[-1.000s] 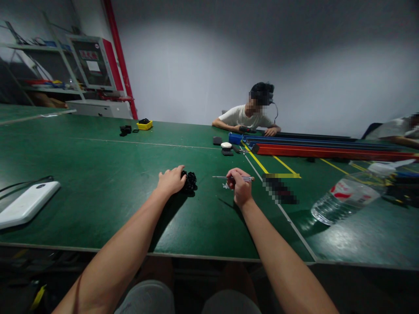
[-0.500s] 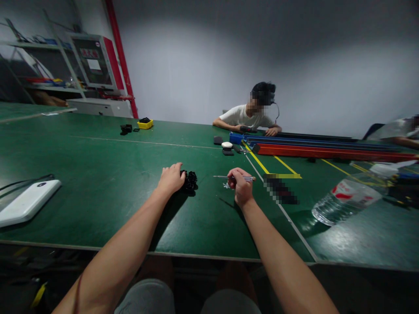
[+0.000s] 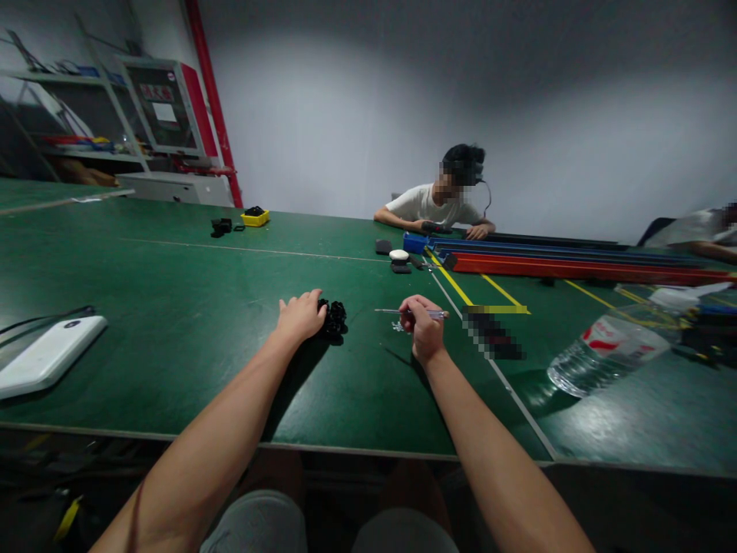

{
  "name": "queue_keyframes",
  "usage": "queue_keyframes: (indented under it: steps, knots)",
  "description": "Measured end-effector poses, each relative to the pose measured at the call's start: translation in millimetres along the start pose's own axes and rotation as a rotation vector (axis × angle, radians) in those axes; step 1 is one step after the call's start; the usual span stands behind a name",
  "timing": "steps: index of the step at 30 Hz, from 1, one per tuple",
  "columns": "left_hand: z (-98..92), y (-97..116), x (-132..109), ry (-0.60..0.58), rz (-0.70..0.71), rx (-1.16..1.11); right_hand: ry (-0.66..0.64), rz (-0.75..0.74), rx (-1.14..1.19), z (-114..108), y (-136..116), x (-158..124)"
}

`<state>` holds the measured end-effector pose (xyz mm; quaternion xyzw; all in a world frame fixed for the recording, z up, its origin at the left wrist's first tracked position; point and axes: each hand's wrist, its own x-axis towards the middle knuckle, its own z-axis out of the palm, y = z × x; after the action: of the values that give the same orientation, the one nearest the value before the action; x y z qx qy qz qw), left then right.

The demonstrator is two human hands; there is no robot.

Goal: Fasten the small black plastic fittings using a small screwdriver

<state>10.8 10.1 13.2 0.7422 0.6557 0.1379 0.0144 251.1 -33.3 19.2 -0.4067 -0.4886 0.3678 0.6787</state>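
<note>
My left hand (image 3: 302, 316) rests palm down on the green table, thumb and forefinger around the left side of a black part (image 3: 335, 319). This part looks like a clump of small black plastic pieces, and my hand covers some of it. In my right hand (image 3: 424, 326) a slim screwdriver (image 3: 391, 311) with a clear handle is gripped, its shaft pointing left towards the black part. Several small shiny metal pieces (image 3: 397, 326), perhaps screws, lie just under the screwdriver beside my right fingers.
A water bottle (image 3: 610, 346) lies tilted at right, near a blurred-out dark item (image 3: 492, 334). A white power bank (image 3: 54, 357) is at left. Long red rails (image 3: 576, 269), a white oval object (image 3: 398, 255) and a yellow bin (image 3: 255, 220) are farther back. A person (image 3: 441, 196) sits opposite.
Almost nothing differs. My left hand has shifted very slightly at the black part, and my right hand keeps the screwdriver in the same place.
</note>
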Motion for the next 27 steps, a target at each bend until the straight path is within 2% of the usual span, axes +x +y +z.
queue_keyframes:
  steps: [15,21,27]
  knots:
    - [-2.4,1.3,-0.4,-0.018,-0.005,0.017,0.000,-0.007,-0.003,0.4,-1.2,-0.7]
    - [0.1,-0.7,3.4,0.084,0.025,0.008,0.010,-0.006,0.003,0.5,-2.6,-1.1]
    - [-5.3,-0.5,1.0,0.219,0.072,-0.066,0.043,0.008,0.017,-0.3,-1.8,-0.1]
